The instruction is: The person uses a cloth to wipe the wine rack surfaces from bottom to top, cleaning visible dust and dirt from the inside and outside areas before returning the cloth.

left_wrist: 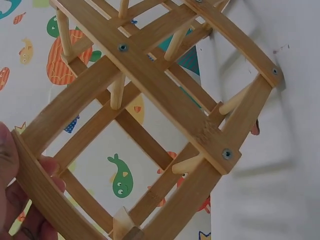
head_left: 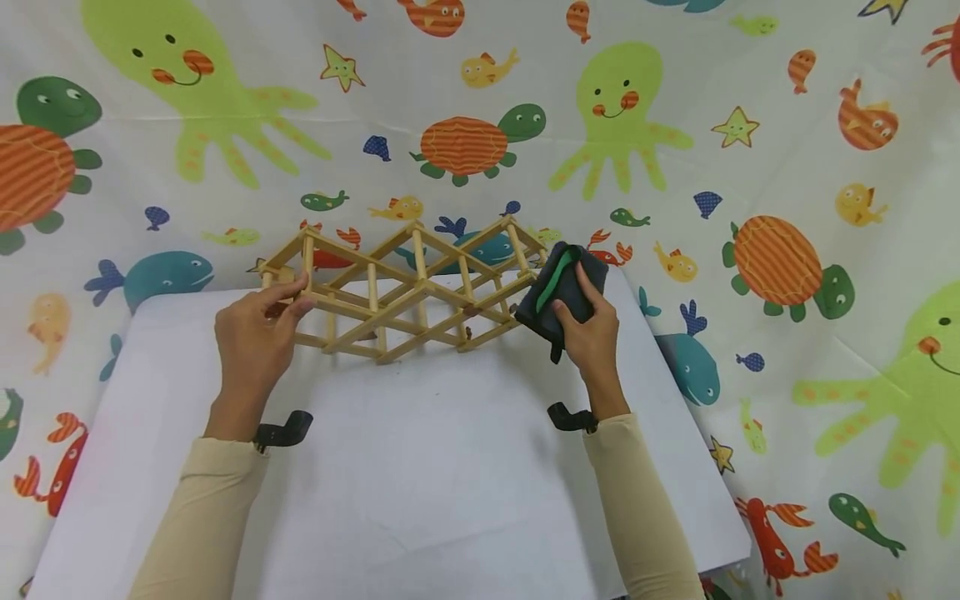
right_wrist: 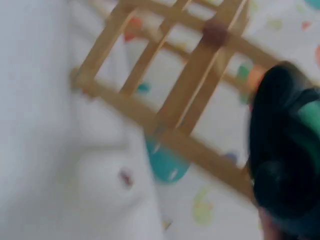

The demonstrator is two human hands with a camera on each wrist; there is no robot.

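Note:
A wooden folding lattice rack [head_left: 420,287], made of crossed slats joined by round dowels, stands stretched out at the back of the white table. My left hand [head_left: 258,337] pinches its left end; in the left wrist view, thumb and fingers [left_wrist: 7,160] lie around an end slat. At the other end, my right hand [head_left: 592,325] grips a dark, folded cloth-like pad [head_left: 570,287] with a green strip along it. The pad overlaps the rack's right end in the head view. Close up in the right wrist view, the dark pad [right_wrist: 285,150] is blurred beside the slats.
The white tabletop [head_left: 435,483] stretches in front of the rack. Behind and around it hangs a curtain [head_left: 525,75] printed with sea animals. Each wrist carries a black camera mount [head_left: 285,429]. A small dark reddish bit [right_wrist: 126,177] shows near the table edge.

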